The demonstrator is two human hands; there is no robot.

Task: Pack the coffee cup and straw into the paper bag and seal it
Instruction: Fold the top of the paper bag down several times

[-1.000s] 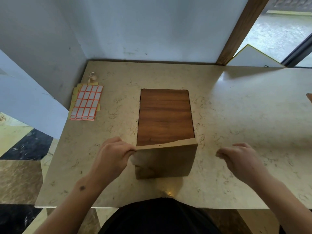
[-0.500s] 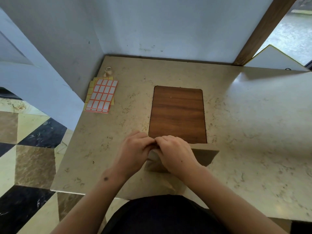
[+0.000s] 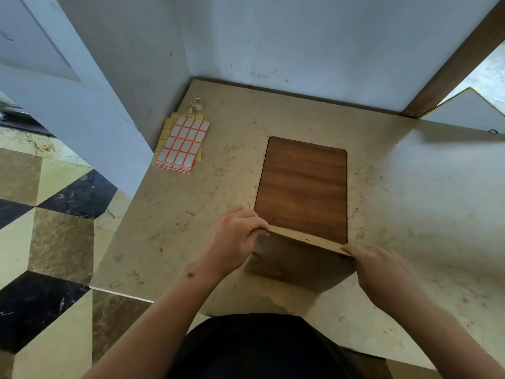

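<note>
Head view. We see the paper bag [image 3: 295, 258] standing on the marble table [image 3: 410, 214], at the near end of a dark wooden board [image 3: 302, 187]. Its top is folded flat into a narrow strip with a small hole near the middle. The left hand [image 3: 235, 242] pinches the left end of that strip, fingers curled over the edge; the right hand [image 3: 382, 272] holds the right end, fingers laid along the fold and thumb apparently beneath, though we cannot see the thumb clearly. The coffee cup and straw are not visible; we judge they are already inside, but the closed bag hides them.

At the far left of the table lie sheets of labels [image 3: 181, 144] and, just behind them, a small roll of tape [image 3: 197, 105], both well apart from the bag. We judge the packing and folding done, and the sealing of the fold with a label or tape still left.
</note>
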